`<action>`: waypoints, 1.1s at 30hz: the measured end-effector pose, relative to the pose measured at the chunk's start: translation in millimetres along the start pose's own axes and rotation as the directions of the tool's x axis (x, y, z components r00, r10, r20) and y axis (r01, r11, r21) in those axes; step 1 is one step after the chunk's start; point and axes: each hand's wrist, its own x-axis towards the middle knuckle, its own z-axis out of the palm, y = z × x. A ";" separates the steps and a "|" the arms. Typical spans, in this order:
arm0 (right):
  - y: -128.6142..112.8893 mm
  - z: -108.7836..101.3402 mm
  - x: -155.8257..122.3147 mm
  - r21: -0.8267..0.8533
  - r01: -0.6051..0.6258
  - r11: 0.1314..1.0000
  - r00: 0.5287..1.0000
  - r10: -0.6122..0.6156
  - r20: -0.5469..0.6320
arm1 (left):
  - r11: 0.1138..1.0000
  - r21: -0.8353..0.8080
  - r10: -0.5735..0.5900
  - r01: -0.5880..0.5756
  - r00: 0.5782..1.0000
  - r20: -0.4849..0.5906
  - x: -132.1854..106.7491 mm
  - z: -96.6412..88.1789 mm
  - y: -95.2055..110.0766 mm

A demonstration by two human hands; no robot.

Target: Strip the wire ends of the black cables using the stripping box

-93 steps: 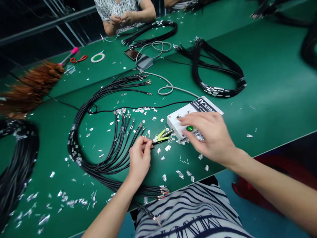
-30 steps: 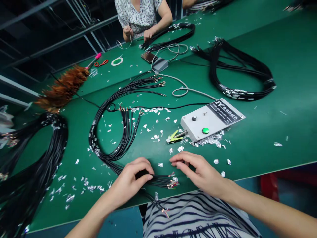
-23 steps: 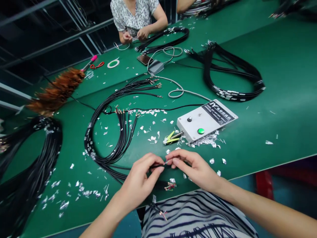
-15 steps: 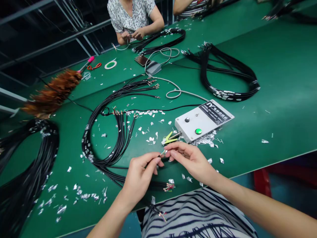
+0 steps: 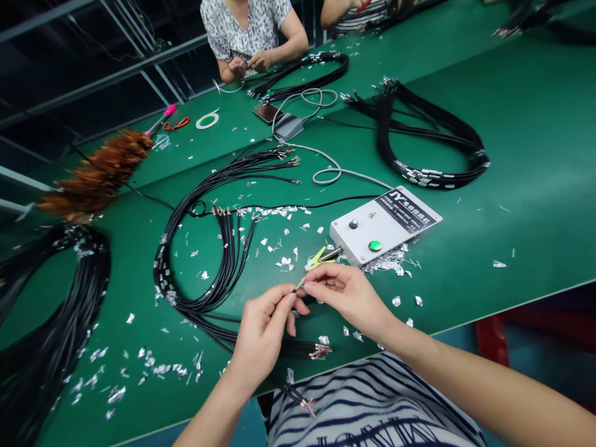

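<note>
My left hand (image 5: 263, 329) pinches the end of a black cable (image 5: 279, 305) just above the green table (image 5: 512, 205). My right hand (image 5: 347, 297) meets it from the right and pinches the cable's tip between thumb and fingers. Both hands hover just in front of the yellow-green clip (image 5: 316, 258) that sticks out of the white control box (image 5: 384, 225), which has a green button and a black knob. A loop of black cables (image 5: 218, 273) with stripped coloured ends lies to the left and under my hands.
Silver foil scraps (image 5: 391, 261) litter the table. More cable bundles lie at the far right (image 5: 433, 143) and far left (image 5: 51, 323). A feather duster (image 5: 97, 174), red scissors, tape roll, phone and foot pedal (image 5: 288, 127) sit behind. A person (image 5: 254, 31) works on cables across the table.
My hands left the box and clip, dropped to the cable ends at the table edge, picked out one cable and raised its tip toward the clip.
</note>
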 end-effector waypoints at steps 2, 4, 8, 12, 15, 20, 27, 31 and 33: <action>1.1 0.8 0.4 0.016 0.006 1.000 1.000 -0.006 0.004 | 1.000 0.004 0.000 0.000 1.000 0.013 -0.8 -0.6 -1.0; 2.5 1.7 0.3 -0.004 0.023 1.000 1.000 -0.023 -0.007 | 1.000 0.009 -0.002 0.002 0.999 0.034 -1.9 -1.5 -1.8; 4.5 2.2 -0.1 -0.030 0.042 0.999 0.999 -0.042 0.003 | 1.000 -0.008 -0.007 0.007 0.999 0.046 -3.3 -2.1 -1.5; 4.1 -2.8 -2.7 -0.062 0.055 0.997 0.998 -0.054 0.008 | 0.999 -0.040 -0.022 0.020 0.999 -0.050 -2.9 1.3 1.2; 3.9 -8.6 -7.5 -0.106 0.060 0.993 0.998 -0.060 0.001 | 0.999 0.045 0.029 -0.024 0.993 -0.116 -3.9 4.7 2.2; 3.1 -12.2 -15.8 -0.188 0.128 0.974 0.990 -0.136 -0.032 | 0.921 0.335 0.258 -0.200 0.956 -0.140 -7.6 9.0 -1.3; 1.1 -9.9 -23.4 -0.534 0.463 0.708 0.855 -0.516 0.058 | 0.786 0.538 0.430 -0.306 0.895 -0.119 -9.2 12.6 -8.1; 11.7 -11.5 -29.5 -0.733 0.598 0.325 0.689 -0.676 0.262 | 0.903 0.365 0.307 -0.225 0.934 -0.182 -7.2 13.2 -8.3; 15.4 -12.0 -31.5 -0.747 0.588 0.311 0.697 -0.663 0.273 | 0.946 0.271 0.237 -0.179 0.950 -0.202 -6.3 13.5 -8.1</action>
